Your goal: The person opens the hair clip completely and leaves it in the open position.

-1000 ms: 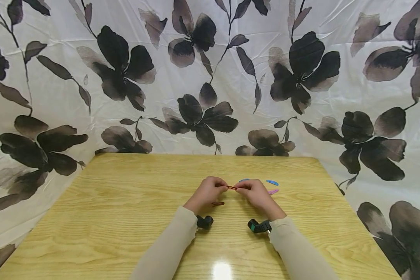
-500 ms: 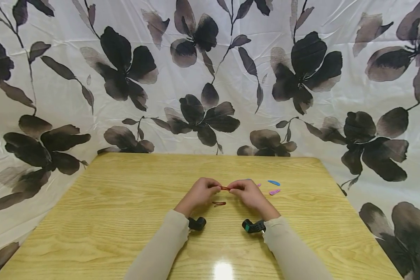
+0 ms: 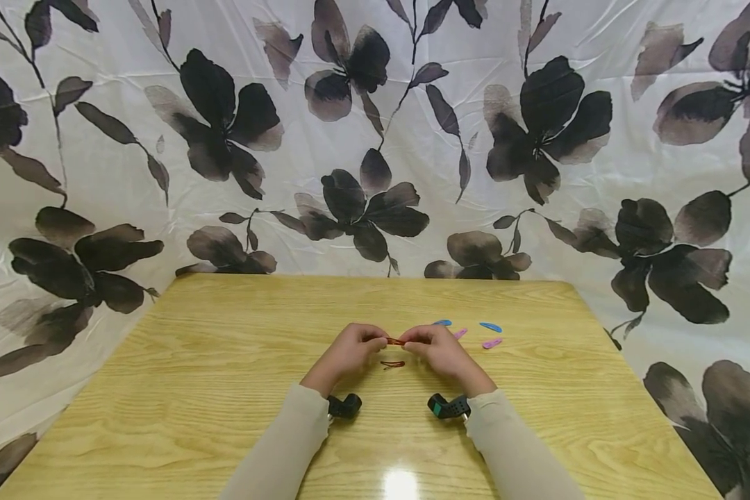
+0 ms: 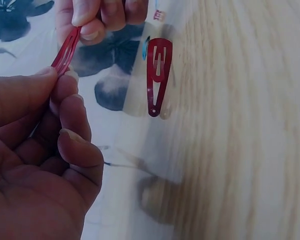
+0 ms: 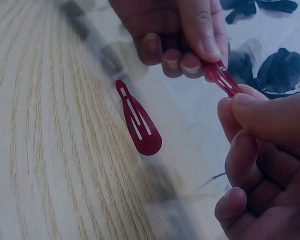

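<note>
Both hands hold one red snap hair clip (image 3: 396,341) between them, above the table. My left hand (image 3: 354,346) pinches one end with thumb and fingers, and my right hand (image 3: 435,346) pinches the other. In the left wrist view the held clip (image 4: 66,52) is slightly bowed, its slots showing between the two thumbs. A second red hair clip (image 3: 392,364) lies on the table just nearer than the hands. The right wrist view shows this lying clip (image 5: 139,122) too, its rounded end toward the bottom.
Beyond the right hand lie two blue hair clips (image 3: 490,327) and two pink hair clips (image 3: 492,344), one of each partly hidden by that hand. A wooden table (image 3: 225,389) reaches back to a flower-patterned cloth (image 3: 350,139). Each wrist wears a black camera mount (image 3: 345,405).
Both hands have shifted left and slightly nearer, still pinching the red hair clip. The lying red clip and the blue and pink ones have come more into sight.
</note>
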A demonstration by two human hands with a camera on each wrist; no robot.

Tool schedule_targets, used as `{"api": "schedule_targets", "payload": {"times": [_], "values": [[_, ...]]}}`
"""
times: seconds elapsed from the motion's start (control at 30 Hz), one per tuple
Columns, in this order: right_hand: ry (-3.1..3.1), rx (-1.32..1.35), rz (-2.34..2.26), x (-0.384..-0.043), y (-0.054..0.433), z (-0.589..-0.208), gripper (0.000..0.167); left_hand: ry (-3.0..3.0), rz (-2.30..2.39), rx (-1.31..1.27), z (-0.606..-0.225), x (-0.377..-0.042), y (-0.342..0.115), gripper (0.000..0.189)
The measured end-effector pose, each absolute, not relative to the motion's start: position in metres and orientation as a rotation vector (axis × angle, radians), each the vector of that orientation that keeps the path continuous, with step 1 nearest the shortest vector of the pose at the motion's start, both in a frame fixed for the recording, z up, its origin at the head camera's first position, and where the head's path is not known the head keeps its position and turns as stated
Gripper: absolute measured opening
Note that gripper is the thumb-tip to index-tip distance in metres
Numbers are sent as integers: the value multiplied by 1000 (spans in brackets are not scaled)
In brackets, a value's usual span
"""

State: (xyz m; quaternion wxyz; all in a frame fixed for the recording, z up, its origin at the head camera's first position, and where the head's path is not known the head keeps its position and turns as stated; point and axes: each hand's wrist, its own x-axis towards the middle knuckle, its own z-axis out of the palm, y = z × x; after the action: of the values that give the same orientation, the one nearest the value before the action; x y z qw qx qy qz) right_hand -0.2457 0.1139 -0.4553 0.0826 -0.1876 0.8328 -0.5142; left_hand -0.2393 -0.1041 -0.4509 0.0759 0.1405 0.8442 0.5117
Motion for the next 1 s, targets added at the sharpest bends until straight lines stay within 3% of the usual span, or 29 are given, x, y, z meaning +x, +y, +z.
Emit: {"api": "schedule_targets", "payload": {"times": [1.0], "values": [[2412,-621,-1527,-247,120,-453,15,2443,1589,407,-454,-237,-103,20]]}}
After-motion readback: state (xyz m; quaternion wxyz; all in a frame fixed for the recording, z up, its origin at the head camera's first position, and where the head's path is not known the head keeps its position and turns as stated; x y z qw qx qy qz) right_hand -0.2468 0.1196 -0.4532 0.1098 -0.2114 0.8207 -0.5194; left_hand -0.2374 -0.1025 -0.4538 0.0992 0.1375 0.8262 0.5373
